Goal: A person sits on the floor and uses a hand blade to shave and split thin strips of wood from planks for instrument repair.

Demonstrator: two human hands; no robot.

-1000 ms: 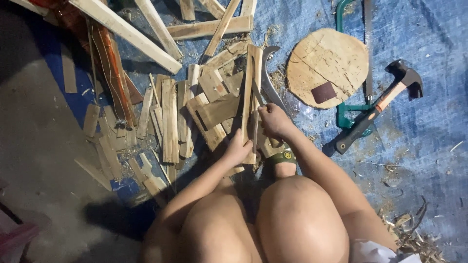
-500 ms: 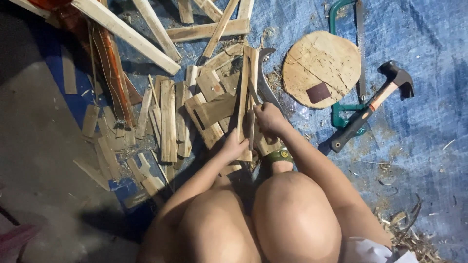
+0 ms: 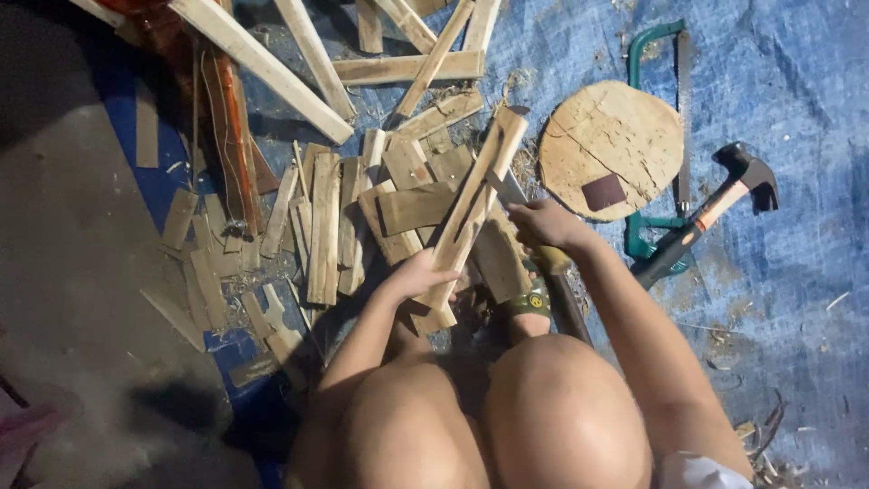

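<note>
I squat over a pile of split wood. My left hand (image 3: 418, 275) grips the lower part of a long pale wood strip (image 3: 480, 177) that stands tilted, its top leaning to the right. My right hand (image 3: 541, 225) is closed on the handle of a chopping knife; its grey blade (image 3: 507, 188) lies against the strip's right edge about halfway up. The strip's foot rests among the wood pieces in front of my knees (image 3: 507, 417). My foot in a sandal (image 3: 529, 303) is just below the right hand.
Several short split wood strips (image 3: 324, 226) lie left of the hands on a blue tarp (image 3: 778, 308). Longer planks (image 3: 262, 63) cross the top. A round wooden block (image 3: 625, 136), a green hacksaw (image 3: 654, 41) and a hammer (image 3: 738, 181) lie to the right. Bare concrete (image 3: 72, 272) is at left.
The strip has tipped from nearly upright to a lean toward the right. My right hand with the knife has moved right, away from the left hand.
</note>
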